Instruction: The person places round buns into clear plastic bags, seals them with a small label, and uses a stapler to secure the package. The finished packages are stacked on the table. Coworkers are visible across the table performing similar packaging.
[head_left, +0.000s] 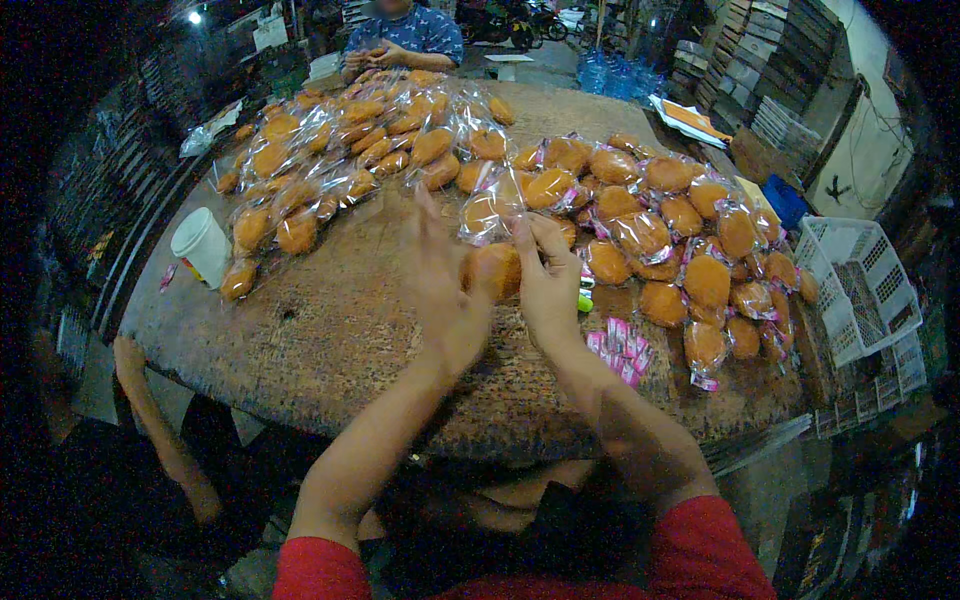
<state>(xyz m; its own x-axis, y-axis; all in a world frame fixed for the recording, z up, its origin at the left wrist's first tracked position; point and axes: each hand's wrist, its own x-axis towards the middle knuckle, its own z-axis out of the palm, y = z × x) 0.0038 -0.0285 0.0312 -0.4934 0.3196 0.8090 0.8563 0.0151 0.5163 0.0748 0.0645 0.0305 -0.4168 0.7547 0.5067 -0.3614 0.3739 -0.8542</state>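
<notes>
Between my two hands, above the wooden table (337, 330), is a round browned bun (495, 271) in what looks like a clear plastic bag. My right hand (549, 277) pinches the upper part of the bag between thumb and fingers. Blurred by motion, my left hand (450, 292) is at the bun's left side with its fingers raised and spread; whether it grips the bun is unclear. Just beyond my hands lies another bagged bun (486, 214). Pink-and-white printed slips (621, 351) lie to the right of my right forearm, near a bright green object (585, 301), partly hidden.
Bagged buns with pink slips (705, 281) cover the right side; more bagged buns (360, 135) are heaped at the far left. A white tub (201, 244) stands left, a white plastic crate (855, 289) right. A person in a blue shirt (405, 37) sits opposite; another person's arm (161, 427) is lower left.
</notes>
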